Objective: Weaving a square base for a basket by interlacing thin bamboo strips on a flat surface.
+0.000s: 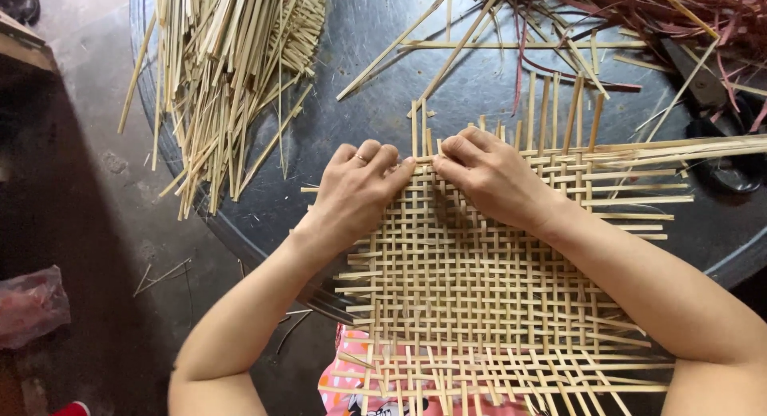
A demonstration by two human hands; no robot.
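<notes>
Fingers (399, 167) of both hands pinch strips at the mat's (479, 288) far edge; it lies at the worktop's (335, 112) near edge, mostly woven, loose ends left, spare strips (224, 72) far-left.

Pale split-bamboo weave on dark, dully gleaming metal.
Woven mat (487, 288) of flat, matt, straw-coloured strips; loose strip pile (224, 72) likewise dry, fibrous; round tabletop (359, 112) smooth, scuffed, faintly glossy; reddish-dyed strips (639, 8) matt.

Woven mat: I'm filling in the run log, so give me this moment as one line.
left hand: pressing woven mat far edge | right hand: pinching strip there | loose strips: piled far left | table: dark, round
</notes>
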